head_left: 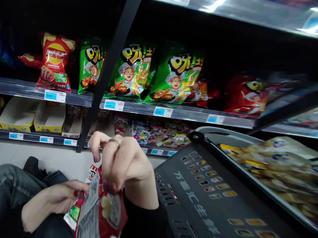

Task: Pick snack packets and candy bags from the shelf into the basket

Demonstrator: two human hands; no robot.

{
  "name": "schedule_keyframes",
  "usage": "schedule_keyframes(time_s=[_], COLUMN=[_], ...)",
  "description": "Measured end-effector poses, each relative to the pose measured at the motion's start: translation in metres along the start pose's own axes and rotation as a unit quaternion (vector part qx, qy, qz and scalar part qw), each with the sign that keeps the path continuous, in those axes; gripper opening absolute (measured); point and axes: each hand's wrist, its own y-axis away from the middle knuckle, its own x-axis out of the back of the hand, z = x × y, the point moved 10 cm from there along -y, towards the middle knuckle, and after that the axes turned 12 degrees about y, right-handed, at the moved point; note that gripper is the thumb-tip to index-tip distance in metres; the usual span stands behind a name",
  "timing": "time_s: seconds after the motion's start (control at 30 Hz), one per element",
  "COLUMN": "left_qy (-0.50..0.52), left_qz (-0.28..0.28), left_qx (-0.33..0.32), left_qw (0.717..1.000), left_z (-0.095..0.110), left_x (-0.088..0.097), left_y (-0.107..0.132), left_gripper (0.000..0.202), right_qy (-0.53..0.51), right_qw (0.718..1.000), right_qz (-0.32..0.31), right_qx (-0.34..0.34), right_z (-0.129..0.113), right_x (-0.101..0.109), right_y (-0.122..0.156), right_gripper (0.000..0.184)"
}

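My right hand [127, 160], with a ring on one finger, is raised in front of me, its fingers bent down and pinching a red snack bag [114, 209]. The grey printed back panel and a picture of a bowl show on that bag. Lower and to the left, my left hand [61, 197] is closed on the edge of a snack packet [74, 212] with green, red and white parts. This packet lies against the left side of the red bag; whether they are separate is hard to tell. My left fingertips are partly hidden behind the packaging.
A dark grey shopping basket [197, 192] full of yellowish snack bags [282, 157] stands close on my right. Ahead, the shelf [138, 109] holds green chip bags [174, 77] and a red Lay's bag [55, 62]. Open cartons [49, 117] line the lower shelf. A slanted black post [108, 59] divides the shelving.
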Motion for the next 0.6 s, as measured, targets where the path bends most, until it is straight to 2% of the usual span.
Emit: schedule_keyframes(time_s=[0.1, 0.2, 0.3, 0.43, 0.5, 0.6], left_qy=[0.021, 0.014, -0.016, -0.075, -0.113, -0.160], left_qz=[0.033, 0.070, 0.143, 0.248, 0.275, 0.279], left_qx=[-0.006, -0.024, -0.087, -0.175, -0.214, -0.231], left_qw=[0.999, 0.997, 0.986, 0.950, 0.931, 0.918], left_z=[0.003, 0.014, 0.035, 0.061, 0.072, 0.077], left_x=[0.007, 0.007, 0.013, 0.027, 0.033, 0.037], left_y=[0.000, 0.001, 0.003, 0.012, 0.017, 0.018], left_gripper=[0.041, 0.041, 0.043, 0.040, 0.039, 0.040], right_qy=[0.059, 0.128, 0.162, 0.159, 0.170, 0.226], right_qw=[0.998, 0.988, 0.967, 0.921, 0.904, 0.889], right_qz=[-0.023, 0.013, 0.039, 0.055, 0.067, 0.075], right_qx=[-0.022, -0.090, -0.192, -0.352, -0.387, -0.391], right_z=[0.004, 0.016, 0.035, 0.065, 0.072, 0.074], right_x=[0.000, 0.019, 0.038, 0.051, 0.053, 0.052], right_y=[0.000, 0.007, 0.020, 0.044, 0.049, 0.044], right_gripper=[0.031, 0.034, 0.034, 0.038, 0.028, 0.024])
